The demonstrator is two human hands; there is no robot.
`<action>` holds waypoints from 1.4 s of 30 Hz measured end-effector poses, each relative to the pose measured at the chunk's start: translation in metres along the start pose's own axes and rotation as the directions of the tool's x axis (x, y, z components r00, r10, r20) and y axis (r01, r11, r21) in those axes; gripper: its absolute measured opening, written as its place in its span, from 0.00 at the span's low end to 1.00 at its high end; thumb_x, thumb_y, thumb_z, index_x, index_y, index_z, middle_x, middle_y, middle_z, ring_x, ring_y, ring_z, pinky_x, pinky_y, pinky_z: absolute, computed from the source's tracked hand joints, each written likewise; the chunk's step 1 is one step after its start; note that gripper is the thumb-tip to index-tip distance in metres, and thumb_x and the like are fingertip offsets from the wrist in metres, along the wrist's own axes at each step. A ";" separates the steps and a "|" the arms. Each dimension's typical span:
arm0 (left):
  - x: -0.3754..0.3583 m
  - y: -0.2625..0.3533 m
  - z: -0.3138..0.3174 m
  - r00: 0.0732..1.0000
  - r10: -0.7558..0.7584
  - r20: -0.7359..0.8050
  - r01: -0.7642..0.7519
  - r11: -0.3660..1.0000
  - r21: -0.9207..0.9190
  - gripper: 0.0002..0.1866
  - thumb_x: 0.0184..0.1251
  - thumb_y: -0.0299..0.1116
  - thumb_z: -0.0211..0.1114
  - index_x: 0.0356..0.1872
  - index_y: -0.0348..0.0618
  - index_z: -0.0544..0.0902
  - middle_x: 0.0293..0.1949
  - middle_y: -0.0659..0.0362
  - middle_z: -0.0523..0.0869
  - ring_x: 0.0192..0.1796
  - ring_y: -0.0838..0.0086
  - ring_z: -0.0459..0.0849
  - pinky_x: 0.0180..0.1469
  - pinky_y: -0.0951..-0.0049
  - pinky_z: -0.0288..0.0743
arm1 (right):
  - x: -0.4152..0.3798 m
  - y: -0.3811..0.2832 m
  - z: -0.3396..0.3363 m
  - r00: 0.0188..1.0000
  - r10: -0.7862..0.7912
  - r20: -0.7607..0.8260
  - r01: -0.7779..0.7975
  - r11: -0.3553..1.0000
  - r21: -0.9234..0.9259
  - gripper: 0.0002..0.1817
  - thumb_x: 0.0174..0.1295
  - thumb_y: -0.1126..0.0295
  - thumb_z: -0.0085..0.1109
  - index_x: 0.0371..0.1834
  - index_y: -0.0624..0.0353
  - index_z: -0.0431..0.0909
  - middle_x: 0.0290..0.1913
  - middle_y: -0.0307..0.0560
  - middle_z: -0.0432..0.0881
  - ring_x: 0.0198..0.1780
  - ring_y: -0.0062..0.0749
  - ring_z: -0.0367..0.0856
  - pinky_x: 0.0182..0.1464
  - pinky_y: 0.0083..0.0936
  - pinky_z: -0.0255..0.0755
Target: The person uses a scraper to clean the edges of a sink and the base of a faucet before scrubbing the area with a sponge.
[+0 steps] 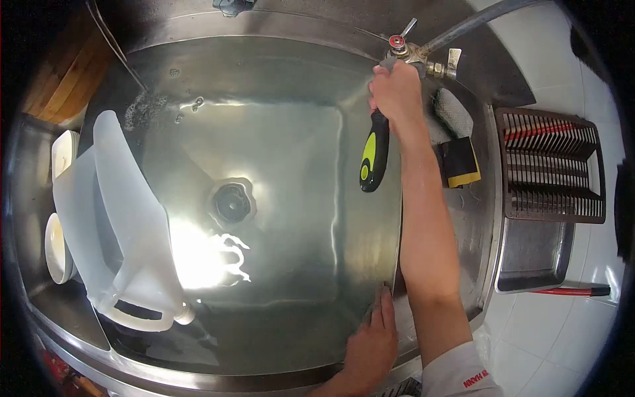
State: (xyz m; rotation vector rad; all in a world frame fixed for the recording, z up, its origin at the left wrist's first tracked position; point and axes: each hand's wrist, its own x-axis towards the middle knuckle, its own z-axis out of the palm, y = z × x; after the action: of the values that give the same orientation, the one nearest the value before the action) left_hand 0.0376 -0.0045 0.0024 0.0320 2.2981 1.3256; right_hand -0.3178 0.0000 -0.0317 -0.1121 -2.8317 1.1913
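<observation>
1. Head view: sink [278, 86], polished steel, square basin with round drain, fills the frame centre.
2. Right hand [395, 92], upper right, fingers closed round the tap [413, 51] and the top of the brush handle [374, 155], smooth black-and-yellow plastic hanging below the fist.
3. Left hand [372, 344], bottom centre, fingers together, flat on the sink's edge.
4. Translucent plastic jug [126, 225], left, lies in the basin.
5. Sponge [460, 162], right ledge.

Bright overhead light, white glare on the wet sink [284, 132] floor, fisheye bending, dark vignetted corners
</observation>
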 end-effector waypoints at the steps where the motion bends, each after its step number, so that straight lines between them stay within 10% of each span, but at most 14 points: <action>1: 0.000 -0.001 0.002 1.000 0.007 0.002 -0.007 1.000 0.008 0.36 0.60 0.25 0.58 0.69 0.22 0.56 0.67 0.38 0.71 0.52 0.54 0.86 0.43 0.64 0.87 | 0.002 0.001 -0.001 1.000 0.005 0.013 -0.004 1.000 -0.021 0.07 0.59 0.77 0.54 0.35 0.72 0.77 0.31 0.59 0.84 0.21 0.44 0.84 0.22 0.37 0.77; 17: -0.006 -0.009 0.014 0.999 0.032 0.026 -0.030 0.997 -0.075 0.45 0.63 0.31 0.64 0.73 0.25 0.46 0.71 0.32 0.62 0.49 0.40 0.85 0.44 0.52 0.85 | 0.000 -0.006 -0.004 0.989 -0.148 -0.016 0.134 0.933 -0.335 0.09 0.57 0.74 0.57 0.34 0.72 0.80 0.36 0.67 0.84 0.44 0.60 0.85 0.46 0.45 0.78; 23: -0.001 0.000 -0.004 0.988 -0.037 0.150 0.034 0.999 0.020 0.36 0.61 0.24 0.57 0.70 0.22 0.55 0.70 0.40 0.67 0.54 0.52 0.85 0.41 0.63 0.87 | -0.007 -0.012 -0.005 0.983 -0.173 -0.063 0.135 0.908 -0.397 0.09 0.55 0.75 0.60 0.34 0.72 0.81 0.36 0.68 0.84 0.45 0.60 0.84 0.48 0.45 0.78; 32: -0.005 -0.010 0.010 0.997 0.037 0.074 -0.030 0.995 -0.096 0.43 0.65 0.32 0.63 0.72 0.24 0.47 0.71 0.32 0.61 0.45 0.43 0.86 0.41 0.53 0.85 | -0.001 -0.009 0.001 0.986 0.167 0.028 -0.169 0.983 0.078 0.09 0.57 0.74 0.57 0.35 0.72 0.80 0.31 0.66 0.84 0.39 0.58 0.86 0.42 0.42 0.80; 38: -0.002 -0.007 0.003 0.967 -0.052 0.248 0.071 0.995 -0.066 0.43 0.66 0.33 0.62 0.73 0.24 0.47 0.68 0.31 0.65 0.43 0.44 0.87 0.39 0.54 0.85 | -0.002 -0.010 -0.001 0.995 -0.085 -0.058 0.066 0.960 -0.272 0.08 0.56 0.75 0.57 0.33 0.71 0.80 0.30 0.65 0.83 0.38 0.59 0.85 0.42 0.42 0.79; 42: -0.005 -0.007 0.006 0.997 0.010 0.073 -0.006 0.998 -0.056 0.40 0.65 0.31 0.60 0.72 0.25 0.50 0.67 0.34 0.69 0.43 0.48 0.88 0.36 0.57 0.86 | -0.001 -0.007 -0.001 0.984 -0.168 -0.053 0.141 0.929 -0.341 0.07 0.55 0.75 0.57 0.31 0.71 0.79 0.30 0.66 0.83 0.38 0.59 0.85 0.41 0.44 0.78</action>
State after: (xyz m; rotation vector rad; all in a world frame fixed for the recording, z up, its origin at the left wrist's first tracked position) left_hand 0.0464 -0.0051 -0.0040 0.0695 2.2013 1.3692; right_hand -0.3173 -0.0043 -0.0263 0.0450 -2.8793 0.6489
